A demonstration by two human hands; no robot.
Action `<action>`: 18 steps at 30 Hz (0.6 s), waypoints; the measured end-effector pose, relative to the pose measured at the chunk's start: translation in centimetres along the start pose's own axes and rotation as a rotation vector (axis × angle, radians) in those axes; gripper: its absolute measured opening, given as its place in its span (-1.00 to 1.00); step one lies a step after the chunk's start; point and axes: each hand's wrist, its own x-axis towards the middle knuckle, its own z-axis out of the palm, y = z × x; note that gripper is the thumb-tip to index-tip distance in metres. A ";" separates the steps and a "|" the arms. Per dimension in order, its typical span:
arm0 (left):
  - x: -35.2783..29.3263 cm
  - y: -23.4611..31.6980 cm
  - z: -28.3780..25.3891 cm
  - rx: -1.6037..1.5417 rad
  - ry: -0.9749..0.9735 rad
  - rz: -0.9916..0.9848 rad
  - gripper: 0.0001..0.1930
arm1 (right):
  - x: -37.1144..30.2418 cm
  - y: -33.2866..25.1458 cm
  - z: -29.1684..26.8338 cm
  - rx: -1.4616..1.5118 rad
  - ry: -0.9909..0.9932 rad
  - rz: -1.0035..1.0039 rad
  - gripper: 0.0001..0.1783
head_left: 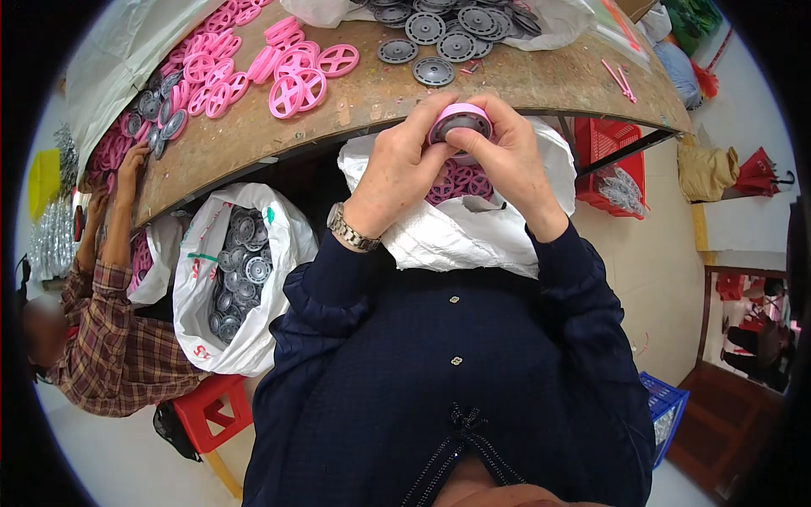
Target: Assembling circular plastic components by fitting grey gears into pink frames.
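Note:
Above the table's front edge, both my hands grip a pink plastic wheel ring (460, 109) with a grey disc (463, 125) set in its middle. My left hand (404, 165), a metal watch on its wrist, is closed around the ring's left side. From the other side my right hand (509, 150) closes on it, and both thumbs press on the disc. Beneath them a white sack (460, 232) holds pink spoked wheels (460, 179). Loose grey discs (433, 72) lie on the table just beyond my hands.
Pink spoked wheels (289, 95) and a heap of grey discs cover parts of the wooden table (355, 97). A co-worker in a plaid shirt (110, 355) reaches to its left edge. Left of me stands a sack of grey discs (245, 287); a red basket (604, 139) sits at right.

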 end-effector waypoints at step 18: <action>0.9 -3.9 -9.2 0.872 0.460 0.105 -0.33 | -0.6 4.4 -5.0 -0.671 -0.178 0.137 -0.67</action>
